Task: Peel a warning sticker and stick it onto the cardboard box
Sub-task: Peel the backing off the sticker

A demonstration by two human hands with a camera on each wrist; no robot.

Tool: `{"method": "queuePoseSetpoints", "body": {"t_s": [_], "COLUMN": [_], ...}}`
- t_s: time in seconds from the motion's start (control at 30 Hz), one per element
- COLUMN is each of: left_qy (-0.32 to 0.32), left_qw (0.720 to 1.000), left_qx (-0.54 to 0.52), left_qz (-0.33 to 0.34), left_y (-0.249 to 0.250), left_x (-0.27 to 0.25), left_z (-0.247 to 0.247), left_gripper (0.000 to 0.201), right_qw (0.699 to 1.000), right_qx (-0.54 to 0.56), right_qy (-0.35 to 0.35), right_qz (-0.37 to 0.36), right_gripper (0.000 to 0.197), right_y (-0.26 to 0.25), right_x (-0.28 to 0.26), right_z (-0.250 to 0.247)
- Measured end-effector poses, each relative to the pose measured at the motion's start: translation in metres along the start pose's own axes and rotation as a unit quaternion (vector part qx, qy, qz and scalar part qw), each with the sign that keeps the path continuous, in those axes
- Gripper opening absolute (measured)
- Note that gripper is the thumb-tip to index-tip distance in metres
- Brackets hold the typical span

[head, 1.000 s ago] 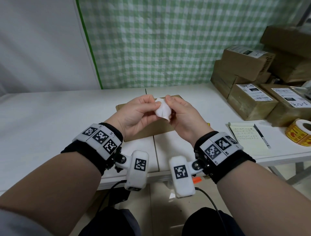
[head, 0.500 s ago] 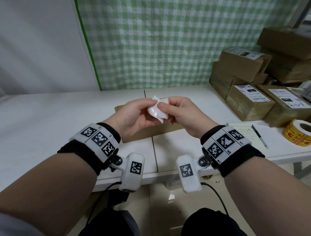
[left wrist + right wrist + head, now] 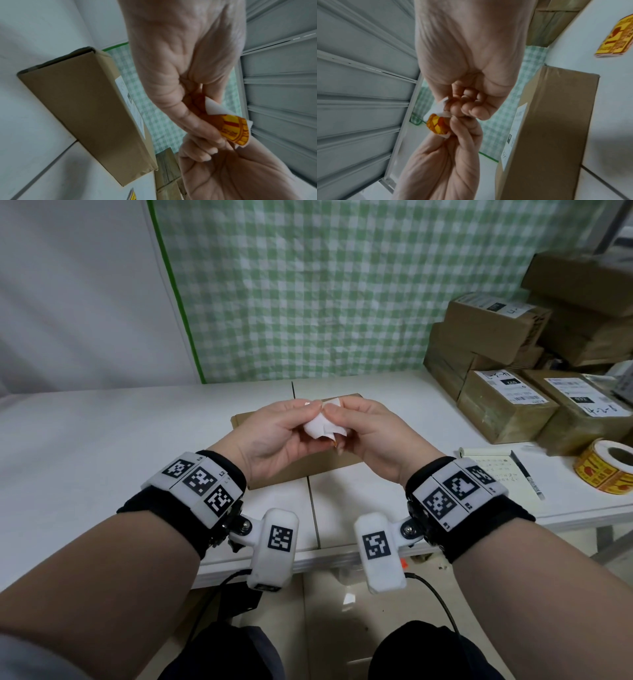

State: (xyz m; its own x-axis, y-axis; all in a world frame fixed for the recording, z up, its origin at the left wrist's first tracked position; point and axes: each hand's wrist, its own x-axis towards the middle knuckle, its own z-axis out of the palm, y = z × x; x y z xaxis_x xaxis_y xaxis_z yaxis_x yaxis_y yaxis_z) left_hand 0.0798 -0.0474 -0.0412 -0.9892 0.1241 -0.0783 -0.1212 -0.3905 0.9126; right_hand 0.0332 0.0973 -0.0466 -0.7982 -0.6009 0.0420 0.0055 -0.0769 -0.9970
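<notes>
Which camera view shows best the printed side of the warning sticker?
The left wrist view: the warning sticker turns its yellow and red print toward it. The right wrist view shows it smaller and curled; the head view shows only its white back.

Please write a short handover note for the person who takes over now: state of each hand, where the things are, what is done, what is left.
Left hand and right hand: both pinch the warning sticker, held in the air above the cardboard box.
The box lies on the white table; the sticker roll sits at the right.
Done: one sticker is in hand, still with its white backing.
Left: finish peeling, then stick it onto the box.
</notes>
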Motion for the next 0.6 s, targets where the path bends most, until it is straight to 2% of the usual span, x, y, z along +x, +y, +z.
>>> {"method": "queuePoseSetpoints", "body": {"t_s": [0.13, 0.3, 0.4, 0.5, 0.6], "left_qy": [-0.008, 0.005, 0.036, 0.073, 0.087], "left_qw": [0.996, 0.994, 0.997, 0.997, 0.994], "left_qx": [-0.084, -0.109, -0.059, 0.033, 0.053], "left_qz": [0.004, 0.016, 0.023, 0.023, 0.024], "left_y": [-0.0040, -0.0017, -0.0001, -0.0003, 0.0004], "left_x": [-0.0012, -0.0014, 0.0016, 0.0048, 0.0046], "left_z": [-0.0022, -0.0001, -0.0016, -0.0043, -0.0053], "left_gripper": [0.036, 0.025, 0.023, 0.030, 0.034], "right_qw": [0.999, 0.992, 0.997, 0.998, 0.994], "right_qx": [0.051, 0.124, 0.068, -0.060, -0.110], "right_qy": [0.009, 0.024, 0.023, 0.005, 0.011], "right_qz": [0.011, 0.020, 0.006, -0.018, -0.018], "right_gripper": [0.017, 0.022, 0.022, 0.008, 0.022], "right_y": [0.0023, 0.0034, 0.0033, 0.0013, 0.0017], "right_x": [-0.0011, -0.0025, -0.0030, -0.0048, -0.0041], "right_z": [-0.0005, 0.0010, -0.0023, -0.0006, 0.0024]}}
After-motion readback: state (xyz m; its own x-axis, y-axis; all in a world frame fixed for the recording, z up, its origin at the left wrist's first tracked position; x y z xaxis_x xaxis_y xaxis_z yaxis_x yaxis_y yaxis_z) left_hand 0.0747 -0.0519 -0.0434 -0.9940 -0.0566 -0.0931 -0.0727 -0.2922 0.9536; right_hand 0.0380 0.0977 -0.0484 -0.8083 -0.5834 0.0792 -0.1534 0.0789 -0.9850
